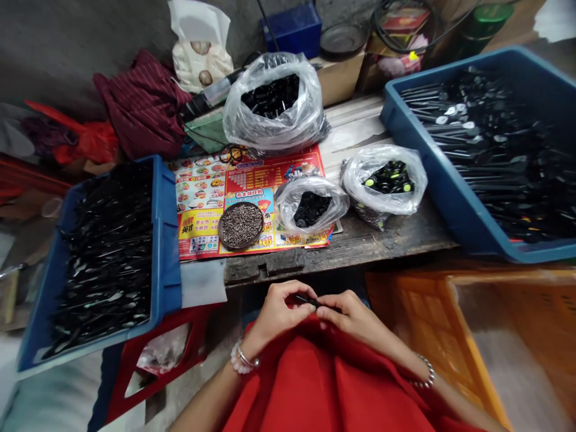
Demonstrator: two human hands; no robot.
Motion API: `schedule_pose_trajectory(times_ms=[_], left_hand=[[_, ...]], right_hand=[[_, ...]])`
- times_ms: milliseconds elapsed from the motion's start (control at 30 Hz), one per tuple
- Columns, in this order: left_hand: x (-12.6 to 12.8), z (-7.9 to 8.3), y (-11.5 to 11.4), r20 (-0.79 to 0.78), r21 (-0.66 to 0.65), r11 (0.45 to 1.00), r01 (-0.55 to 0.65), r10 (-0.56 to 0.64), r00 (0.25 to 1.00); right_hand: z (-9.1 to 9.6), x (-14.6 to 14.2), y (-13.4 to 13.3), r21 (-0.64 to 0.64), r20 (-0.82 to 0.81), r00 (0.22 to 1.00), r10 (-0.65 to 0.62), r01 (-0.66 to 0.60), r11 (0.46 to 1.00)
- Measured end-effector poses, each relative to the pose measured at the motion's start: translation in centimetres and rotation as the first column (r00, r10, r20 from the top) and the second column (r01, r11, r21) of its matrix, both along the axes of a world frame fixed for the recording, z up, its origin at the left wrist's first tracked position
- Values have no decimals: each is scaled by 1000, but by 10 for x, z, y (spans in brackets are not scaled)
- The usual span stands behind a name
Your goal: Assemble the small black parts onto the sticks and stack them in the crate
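My left hand (281,309) and my right hand (346,315) meet above my lap, their fingertips pinching a small black plastic piece (307,301). Most of that piece is hidden by my fingers. A beaded bracelet circles each wrist, and a red cloth (292,384) covers my lap below the hands. The nearest supplies are on the bench ahead: a round dish of tiny metal screws (240,226) and a clear bag of black parts (311,204). Long black pieces fill a blue crate (164,240) to my left and another blue crate (427,180) to my right.
A wooden bench edge (270,267) runs just beyond my hands. Printed flyers (202,186) lie under the dish. Two more clear bags (274,105) (383,183) hold black parts. An orange crate (418,324) stands at lower right, a red stool (130,360) at lower left.
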State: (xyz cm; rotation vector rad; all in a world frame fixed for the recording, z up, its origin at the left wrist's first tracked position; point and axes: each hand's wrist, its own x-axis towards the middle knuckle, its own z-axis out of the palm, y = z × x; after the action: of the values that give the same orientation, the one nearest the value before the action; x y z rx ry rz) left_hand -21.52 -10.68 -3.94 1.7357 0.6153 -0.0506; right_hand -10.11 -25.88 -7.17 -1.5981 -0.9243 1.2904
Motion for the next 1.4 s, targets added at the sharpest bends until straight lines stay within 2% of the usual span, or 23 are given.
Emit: schedule_pose_trajectory(times_ms=[67,167,233,367,667,700,767,833,900,1000,1100,1200,1267,1333,1400], left_hand=[[-1,3,7,-15,-29,995,94,-95,995],[-4,4,14,6,-164,951,262,-265,964],[-6,2,14,41,-129,949,288,-285,958],[-7,-4,9,112,96,983,157,-167,980],[-7,-2,13,112,137,974,183,-198,974],[-7,-2,13,110,141,975,173,-189,976],[-7,-2,13,107,145,980,138,-154,982],[-8,-4,13,97,139,986,93,-107,990],[-7,-6,14,82,135,989,64,-75,994],[-6,-7,12,64,131,989,67,-76,995],[-6,-6,9,-4,117,986,120,-120,993],[-9,-6,7,-66,141,974,177,-169,983],[-12,-7,8,-39,164,974,157,-153,987],[-15,-8,11,-10,110,978,176,-176,984],[-17,-9,13,6,33,964,265,-265,964]], right_hand=[[-2,4,-1,-19,-120,992,39,-41,999],[-3,9,-3,-16,-337,929,149,-165,986],[-5,9,-4,-7,-415,896,156,-175,985],[-8,6,-4,-29,-391,920,23,-37,999],[-13,2,-1,-34,-394,919,17,-33,999],[-11,2,0,-25,-340,940,16,-26,999],[-8,2,0,14,-129,992,-9,11,1000],[-4,2,0,64,101,993,-55,49,997],[-3,3,0,74,181,981,-62,49,996],[-7,4,-1,23,85,996,-20,18,1000],[-13,1,-2,-21,1,1000,-15,15,1000],[-14,-2,-3,-39,-10,1000,-10,10,999],[-11,-2,-3,-44,-15,1000,-13,13,999],[-9,-1,-4,-64,-113,994,6,-14,998],[-9,-1,-5,-89,-256,966,49,-74,993]])
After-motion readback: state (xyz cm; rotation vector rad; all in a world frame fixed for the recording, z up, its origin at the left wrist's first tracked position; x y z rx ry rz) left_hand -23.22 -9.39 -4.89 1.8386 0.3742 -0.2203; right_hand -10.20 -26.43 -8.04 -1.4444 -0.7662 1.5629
